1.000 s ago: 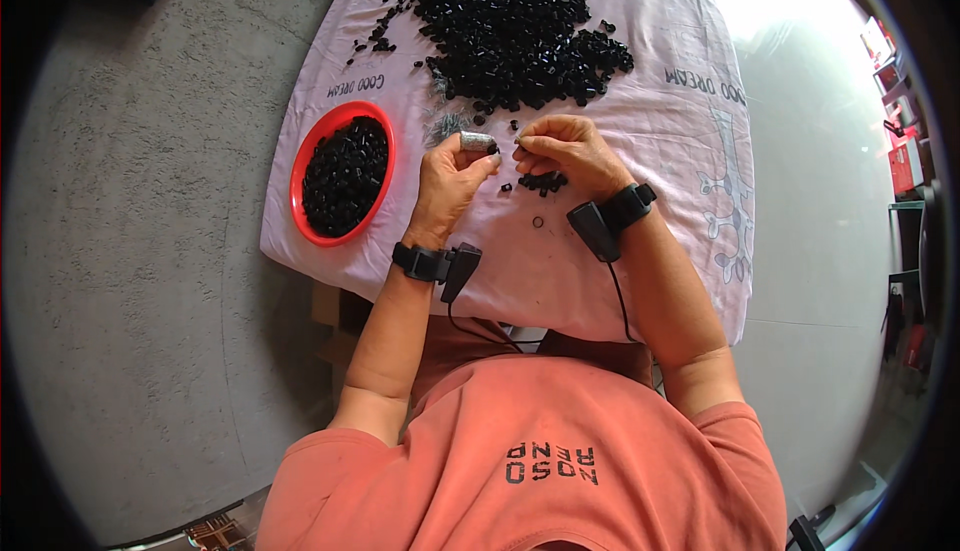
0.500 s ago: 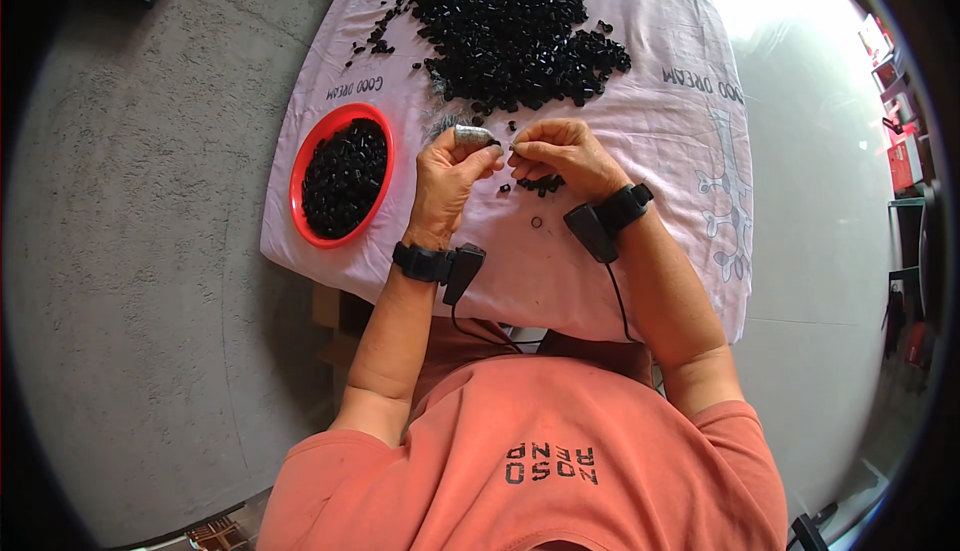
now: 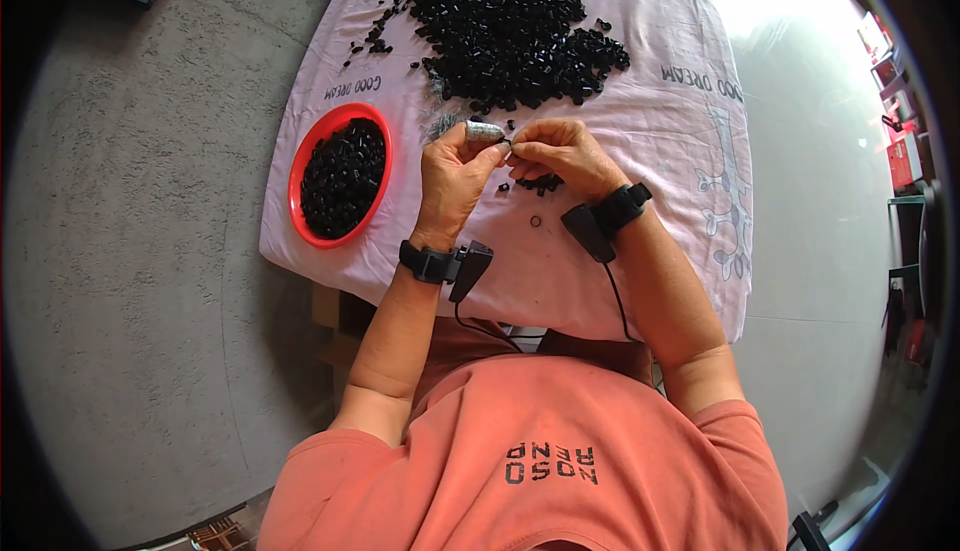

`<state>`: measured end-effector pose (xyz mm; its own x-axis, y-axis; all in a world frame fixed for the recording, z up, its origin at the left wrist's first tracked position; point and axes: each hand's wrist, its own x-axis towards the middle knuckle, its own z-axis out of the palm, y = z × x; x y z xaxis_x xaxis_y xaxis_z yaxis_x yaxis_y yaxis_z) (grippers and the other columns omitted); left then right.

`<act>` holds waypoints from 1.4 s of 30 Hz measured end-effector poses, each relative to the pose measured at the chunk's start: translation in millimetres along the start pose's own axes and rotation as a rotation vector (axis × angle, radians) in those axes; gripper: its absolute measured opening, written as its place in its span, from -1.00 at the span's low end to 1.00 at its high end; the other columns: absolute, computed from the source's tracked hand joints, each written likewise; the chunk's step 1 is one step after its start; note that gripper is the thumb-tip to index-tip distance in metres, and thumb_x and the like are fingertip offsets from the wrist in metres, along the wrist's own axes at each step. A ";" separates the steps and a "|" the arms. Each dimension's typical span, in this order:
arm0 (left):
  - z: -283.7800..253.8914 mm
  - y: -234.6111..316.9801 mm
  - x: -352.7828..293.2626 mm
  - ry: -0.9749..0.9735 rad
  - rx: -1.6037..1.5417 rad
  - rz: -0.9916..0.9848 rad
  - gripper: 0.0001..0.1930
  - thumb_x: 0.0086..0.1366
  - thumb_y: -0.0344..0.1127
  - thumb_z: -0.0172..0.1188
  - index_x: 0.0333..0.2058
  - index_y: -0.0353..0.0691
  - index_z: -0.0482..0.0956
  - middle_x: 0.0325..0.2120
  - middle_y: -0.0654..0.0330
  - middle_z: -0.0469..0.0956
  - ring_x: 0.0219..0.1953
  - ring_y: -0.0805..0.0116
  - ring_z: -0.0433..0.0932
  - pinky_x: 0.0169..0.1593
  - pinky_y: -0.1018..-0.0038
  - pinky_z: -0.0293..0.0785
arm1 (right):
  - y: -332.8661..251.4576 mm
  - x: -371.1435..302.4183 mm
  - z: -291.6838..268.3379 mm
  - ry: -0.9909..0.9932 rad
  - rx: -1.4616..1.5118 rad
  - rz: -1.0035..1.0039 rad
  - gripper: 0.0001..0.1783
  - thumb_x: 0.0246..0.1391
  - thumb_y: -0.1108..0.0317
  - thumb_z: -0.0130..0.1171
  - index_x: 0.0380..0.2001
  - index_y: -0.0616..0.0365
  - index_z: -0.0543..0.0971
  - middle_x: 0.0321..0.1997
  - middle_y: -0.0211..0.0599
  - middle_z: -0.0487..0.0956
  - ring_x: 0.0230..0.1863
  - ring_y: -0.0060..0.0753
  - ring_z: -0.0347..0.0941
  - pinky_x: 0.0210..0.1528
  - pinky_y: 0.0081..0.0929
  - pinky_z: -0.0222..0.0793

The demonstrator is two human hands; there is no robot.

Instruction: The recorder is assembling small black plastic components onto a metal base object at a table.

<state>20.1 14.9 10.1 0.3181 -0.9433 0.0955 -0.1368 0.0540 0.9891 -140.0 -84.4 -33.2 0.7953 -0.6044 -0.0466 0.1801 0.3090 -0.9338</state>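
Note:
My left hand (image 3: 450, 176) pinches a small black plastic piece (image 3: 505, 145) between thumb and forefinger. A silver-grey wrapping (image 3: 484, 132) covers that forefinger's tip. Close against it, my right hand (image 3: 566, 155) is closed in a pinch at the same piece; whatever else its fingers hold is too small to make out. Several loose black pieces (image 3: 546, 184) lie just below the right hand, and a small dark ring (image 3: 536, 221) rests nearer to me on the pale pink cloth (image 3: 600, 286).
A large heap of black pieces (image 3: 510, 36) spreads over the table's far part. To the left stands a red bowl (image 3: 296, 186) filled with similar pieces (image 3: 343, 179). Both wrists wear black strapped devices (image 3: 470, 269) with cables running toward my lap.
My left hand has shifted slightly to the right and turned, bringing its black piece against the right fingertips. The right hand has hardly moved.

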 end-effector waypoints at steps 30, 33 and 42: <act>11.1 12.2 0.4 -0.023 0.578 0.245 -0.81 0.15 -0.52 0.32 -0.23 -0.30 0.62 -0.39 0.20 0.64 -0.38 0.47 0.62 -0.25 0.53 0.54 | -2.6 -2.6 5.7 0.079 -0.038 -0.044 -0.70 0.22 0.47 0.20 0.01 0.27 0.52 -0.21 -0.26 0.67 -0.20 -0.50 0.65 -0.23 -0.63 0.59; 13.8 11.1 0.1 0.001 0.624 0.325 -0.76 0.03 -0.57 0.34 -0.29 -0.31 0.57 -0.41 0.14 0.57 -0.40 0.31 0.60 -0.29 0.44 0.53 | -6.7 -3.9 9.0 0.097 -0.086 -0.051 -0.67 0.21 0.44 0.21 0.05 0.23 0.54 -0.20 -0.33 0.67 -0.24 -0.58 0.62 -0.25 -0.66 0.58; 14.2 5.8 1.2 0.012 0.649 0.343 -0.76 0.03 -0.59 0.31 -0.28 -0.32 0.57 -0.42 0.13 0.57 -0.40 0.30 0.61 -0.30 0.44 0.52 | -5.2 -4.6 7.3 0.048 -0.088 -0.064 -0.64 0.27 0.43 0.09 0.11 0.24 0.52 -0.14 -0.38 0.65 -0.20 -0.65 0.58 -0.20 -0.66 0.56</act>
<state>6.3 9.4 14.3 0.1669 -0.9044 0.3928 -0.7577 0.1373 0.6380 -140.3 -77.9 -25.6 0.7549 -0.6559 -0.0010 0.1765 0.2047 -0.9628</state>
